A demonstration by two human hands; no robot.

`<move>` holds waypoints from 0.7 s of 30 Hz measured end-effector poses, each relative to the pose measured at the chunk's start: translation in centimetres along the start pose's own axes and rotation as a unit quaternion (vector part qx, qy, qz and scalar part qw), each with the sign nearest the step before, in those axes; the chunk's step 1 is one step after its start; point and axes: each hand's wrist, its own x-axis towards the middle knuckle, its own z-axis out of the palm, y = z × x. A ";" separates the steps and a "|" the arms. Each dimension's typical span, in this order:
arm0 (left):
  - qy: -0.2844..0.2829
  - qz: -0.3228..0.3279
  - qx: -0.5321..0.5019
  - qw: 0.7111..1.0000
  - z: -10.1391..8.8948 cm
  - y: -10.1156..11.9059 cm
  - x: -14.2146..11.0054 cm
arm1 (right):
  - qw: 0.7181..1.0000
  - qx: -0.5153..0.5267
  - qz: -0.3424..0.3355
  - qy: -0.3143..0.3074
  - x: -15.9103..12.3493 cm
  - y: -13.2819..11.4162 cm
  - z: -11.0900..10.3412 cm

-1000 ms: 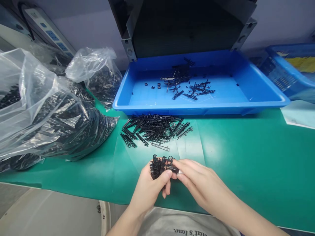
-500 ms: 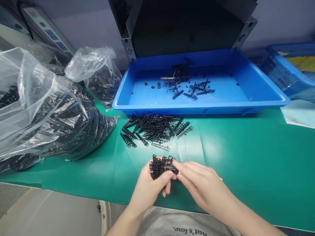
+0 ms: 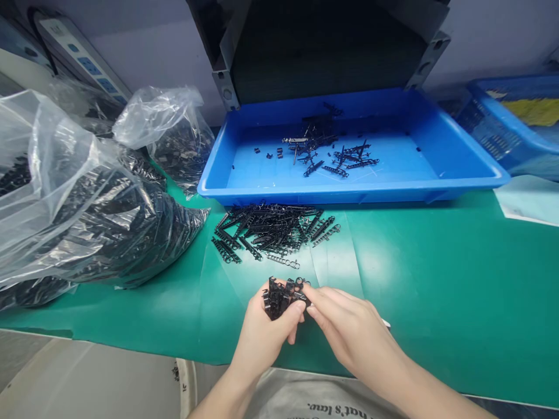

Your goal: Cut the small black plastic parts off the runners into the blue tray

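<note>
My left hand point(image 3: 264, 336) is closed round a bunch of small black plastic strips point(image 3: 279, 295), held just above the green mat near its front edge. My right hand point(image 3: 349, 331) pinches the right end of that same bunch with thumb and forefinger. A loose pile of the same black strips point(image 3: 271, 230) lies on the mat a little beyond my hands. Behind it stands a blue tray point(image 3: 419, 186) with a few black strips point(image 3: 327, 152) scattered inside.
Clear plastic bags full of black parts point(image 3: 87, 215) fill the left side; a smaller bag point(image 3: 174, 137) sits behind them. A dark machine housing point(image 3: 323, 46) overhangs the tray. A blue basket point(image 3: 515, 125) and a pale sheet point(image 3: 530, 201) lie at the right. The green mat point(image 3: 458, 291) spreads right of my hands.
Both hands and the bunch have barely shifted, a touch left and down in view; the right fingers have worked slightly along the bunch's end.
</note>
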 end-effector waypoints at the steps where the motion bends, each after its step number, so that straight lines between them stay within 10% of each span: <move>1: 0.004 0.000 0.007 1.000 0.0 -0.2 0.0 | 1.000 -0.013 0.003 0.014 0.1 -0.1 0.3; 6: 0.051 -0.014 -0.024 0.998 -0.5 -0.5 0.3 | 0.994 -0.093 0.009 0.062 0.7 0.3 1.4; 13: 0.095 0.012 -0.117 0.989 -2.3 0.0 0.7 | 0.983 -0.121 0.080 -0.115 2.3 1.9 0.8; 21: 0.067 -0.006 -0.113 0.991 -3.1 0.2 1.5 | 0.993 -0.024 0.016 -0.112 2.6 2.2 -0.9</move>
